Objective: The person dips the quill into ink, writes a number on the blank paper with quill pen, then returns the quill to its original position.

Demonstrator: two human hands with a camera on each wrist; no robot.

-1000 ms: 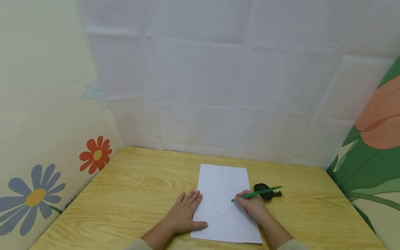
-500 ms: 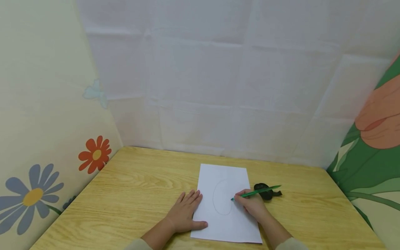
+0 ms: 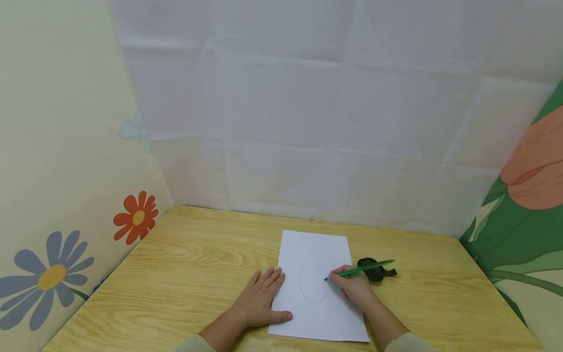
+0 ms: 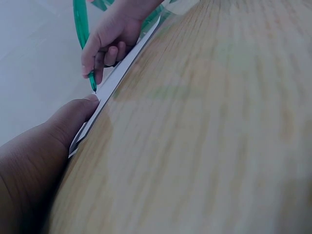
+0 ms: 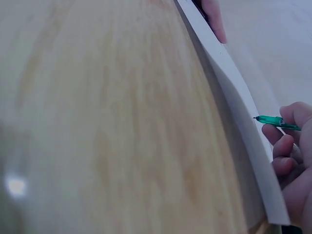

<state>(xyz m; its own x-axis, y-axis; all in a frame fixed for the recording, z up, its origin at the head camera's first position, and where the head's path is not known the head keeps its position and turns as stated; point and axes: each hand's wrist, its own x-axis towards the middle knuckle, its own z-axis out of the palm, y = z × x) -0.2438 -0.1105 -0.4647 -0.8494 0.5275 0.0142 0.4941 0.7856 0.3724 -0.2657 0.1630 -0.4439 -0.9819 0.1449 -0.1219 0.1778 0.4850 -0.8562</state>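
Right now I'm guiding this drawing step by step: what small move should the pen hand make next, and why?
Probably carry the green pen on up the right side of the faint oval: the right hand pinches it, tip at that edge, while the left hand lies flat, pressing the white paper sheet.

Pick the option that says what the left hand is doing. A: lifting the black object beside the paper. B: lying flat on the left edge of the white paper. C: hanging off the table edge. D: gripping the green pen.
B: the left hand lies flat, fingers straight, on the left edge of the white paper, while the right hand holds the green pen.
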